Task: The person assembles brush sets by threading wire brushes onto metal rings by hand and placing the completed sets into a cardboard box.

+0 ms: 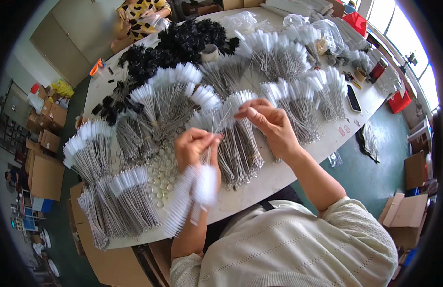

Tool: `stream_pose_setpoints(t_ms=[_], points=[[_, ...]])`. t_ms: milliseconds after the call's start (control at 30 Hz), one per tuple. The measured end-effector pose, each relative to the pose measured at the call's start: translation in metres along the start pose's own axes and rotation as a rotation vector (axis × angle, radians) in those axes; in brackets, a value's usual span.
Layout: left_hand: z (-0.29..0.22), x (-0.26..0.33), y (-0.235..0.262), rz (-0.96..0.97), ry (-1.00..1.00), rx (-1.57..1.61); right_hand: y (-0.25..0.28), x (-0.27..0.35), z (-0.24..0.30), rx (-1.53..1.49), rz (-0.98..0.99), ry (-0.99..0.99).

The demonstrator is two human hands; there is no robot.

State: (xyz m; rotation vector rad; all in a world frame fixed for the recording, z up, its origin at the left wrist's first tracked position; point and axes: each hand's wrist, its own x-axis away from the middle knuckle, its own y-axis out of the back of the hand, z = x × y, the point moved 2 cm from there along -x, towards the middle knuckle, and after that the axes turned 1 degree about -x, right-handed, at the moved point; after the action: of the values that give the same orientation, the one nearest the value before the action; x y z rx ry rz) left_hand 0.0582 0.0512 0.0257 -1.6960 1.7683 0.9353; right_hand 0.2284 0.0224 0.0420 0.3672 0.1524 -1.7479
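Brushes [205, 185] slant in the pinched fingers of left hand [192, 146], bristles downward, wire stems up-right. Right hand [275, 126] curls near; whether its fingers close or hold something, I cannot tell.

Bright daylight enters through the windows [414, 53] at upper right, which glare white; the pale surface [227, 203] is well lit, with soft shadows. Blur smears the white brushes [205, 185] below the left hand [191, 147]. Fisheye distortion bends straight edges toward blackened corners.

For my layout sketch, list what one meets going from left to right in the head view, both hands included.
Yellow bag, orange-handled tool, left hand, right hand, dark phone, red bottle.
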Motion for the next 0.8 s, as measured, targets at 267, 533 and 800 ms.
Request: stream_pose_setpoints(t_ms=[267,533,800], points=[[-0.003,0.063,-0.011,0.107,-0.292,-0.113,-0.043,0.048,-0.026,-1.194,-0.111,-0.570],[0.002,0.117,0.030,0.465,0.170,-0.075,0.026,0.051,0.007,1.105,0.835,-0.155],[0.006,0.144,0.031,0.580,0.427,0.096,-0.017,0.108,-0.059,0.843,0.818,-0.192]])
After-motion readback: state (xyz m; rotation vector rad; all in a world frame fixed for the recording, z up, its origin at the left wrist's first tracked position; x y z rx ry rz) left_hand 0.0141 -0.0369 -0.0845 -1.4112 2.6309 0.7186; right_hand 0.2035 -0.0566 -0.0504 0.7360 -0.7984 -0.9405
